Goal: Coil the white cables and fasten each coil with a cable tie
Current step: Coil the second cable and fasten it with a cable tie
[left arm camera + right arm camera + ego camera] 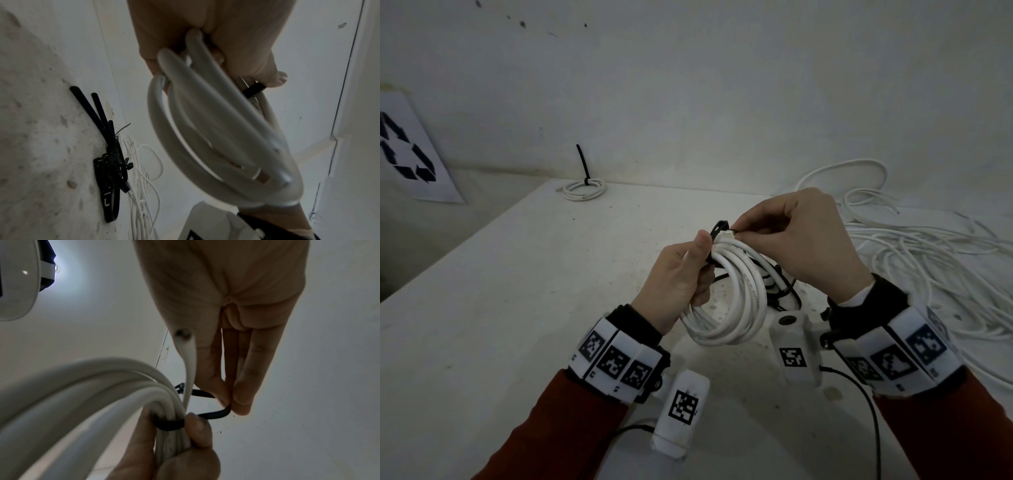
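Observation:
My left hand (685,274) grips a coil of white cable (736,308) held above the table, thumb pressing a black cable tie (717,230) against the top of the bundle. My right hand (784,236) pinches the tie's free end just right of the coil. In the right wrist view the cable tie (170,425) wraps round the coil's strands (102,386) and loops up to my right fingertips (236,404). In the left wrist view the coil (205,129) hangs from my left fingers, with the tie (254,90) under the thumb.
A finished small coil with an upright black tie (585,186) lies at the table's far edge. A tangle of loose white cable (928,260) spreads over the right side. Spare black cable ties (109,160) lie on the table (517,291) under my hands.

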`<state>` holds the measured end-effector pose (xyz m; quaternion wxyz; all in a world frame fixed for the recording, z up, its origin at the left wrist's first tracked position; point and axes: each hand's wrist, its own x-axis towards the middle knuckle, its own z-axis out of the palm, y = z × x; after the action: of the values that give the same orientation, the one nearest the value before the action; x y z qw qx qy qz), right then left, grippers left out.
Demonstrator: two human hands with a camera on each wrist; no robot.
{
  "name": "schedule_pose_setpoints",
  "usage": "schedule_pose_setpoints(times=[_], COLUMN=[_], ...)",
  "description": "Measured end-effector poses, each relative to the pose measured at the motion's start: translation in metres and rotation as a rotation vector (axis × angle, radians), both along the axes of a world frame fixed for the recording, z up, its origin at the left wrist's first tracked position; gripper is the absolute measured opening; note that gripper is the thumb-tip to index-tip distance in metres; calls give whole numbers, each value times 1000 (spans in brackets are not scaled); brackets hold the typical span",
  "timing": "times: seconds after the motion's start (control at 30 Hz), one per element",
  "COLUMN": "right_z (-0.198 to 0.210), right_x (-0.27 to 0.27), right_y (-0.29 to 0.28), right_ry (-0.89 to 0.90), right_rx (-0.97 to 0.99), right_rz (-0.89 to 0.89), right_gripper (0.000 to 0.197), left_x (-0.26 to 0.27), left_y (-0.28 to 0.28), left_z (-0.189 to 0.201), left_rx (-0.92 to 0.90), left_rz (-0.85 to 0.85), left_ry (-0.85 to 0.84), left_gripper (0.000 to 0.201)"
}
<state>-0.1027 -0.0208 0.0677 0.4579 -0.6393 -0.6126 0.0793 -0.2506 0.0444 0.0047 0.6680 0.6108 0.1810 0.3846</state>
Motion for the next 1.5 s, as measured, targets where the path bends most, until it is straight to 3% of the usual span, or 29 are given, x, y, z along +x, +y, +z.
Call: schedule_pose_setpoints(times=[0.37, 0.63, 0.77, 1.23, 1.4, 1.5], right_z=[2, 1, 0, -2, 0, 0], right_x=[-2, -7, -6, -1, -1, -1], right_y=[-3, -4, -2, -2, -3, -3], right_ry=[33, 91, 79, -17, -26, -41], right_rx=[63, 100, 99, 86, 97, 78], right_rz=[32, 79, 22, 43, 44, 44], right_gripper=[15, 12, 16, 7, 8, 9], left_x=[0, 2, 3, 2, 3, 3], left_y=[-1, -4, -6, -4, -1, -1], left_z=[0, 5, 4, 4, -1, -2], left_rx=[-4, -179, -155, -108, -102, -103], left_rz=[7, -8, 37, 55, 16, 2], left_ry=[36, 88, 53, 5, -25, -41], left_gripper=[60, 48, 44, 54, 73, 74])
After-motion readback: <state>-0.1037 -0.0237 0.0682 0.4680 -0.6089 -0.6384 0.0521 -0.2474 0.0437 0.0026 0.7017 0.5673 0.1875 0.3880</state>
